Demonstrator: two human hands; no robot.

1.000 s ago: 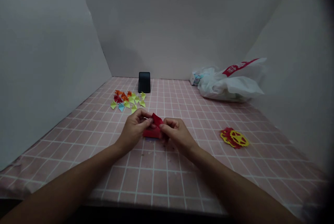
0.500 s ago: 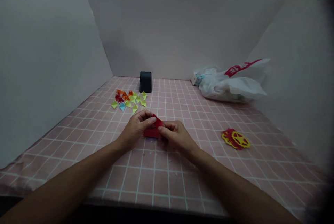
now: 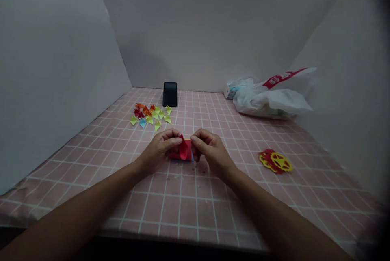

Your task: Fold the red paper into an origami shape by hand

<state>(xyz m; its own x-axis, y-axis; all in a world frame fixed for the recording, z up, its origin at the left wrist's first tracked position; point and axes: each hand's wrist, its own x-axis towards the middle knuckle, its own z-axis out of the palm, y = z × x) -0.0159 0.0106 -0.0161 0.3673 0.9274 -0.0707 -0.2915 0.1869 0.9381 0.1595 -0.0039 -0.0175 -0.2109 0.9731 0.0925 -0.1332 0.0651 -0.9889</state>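
My left hand (image 3: pixel 163 147) pinches a folded piece of red paper (image 3: pixel 183 149) between thumb and fingers, holding it upright. Beneath it lies a small stack of coloured paper (image 3: pixel 188 153) with a red sheet on top and a thin yellow edge at the back. My right hand (image 3: pixel 209 149) is closed, thumb against forefinger, just right of the stack. Whether anything is between its fingertips is hidden. Farther back on the left lie several folded paper pieces (image 3: pixel 149 115) in yellow, orange, red and blue.
A black phone (image 3: pixel 170 94) leans upright at the back. To the right are red and yellow cut-out discs (image 3: pixel 276 161). A white plastic bag (image 3: pixel 271 100) and a small box (image 3: pixel 229 91) rest near the back wall. Small scraps dot the pink checked tablecloth (image 3: pixel 183 212).
My right hand has come away from the red folded paper and moved slightly right. The paper has turned more upright in my left hand, uncovering more of the stack.
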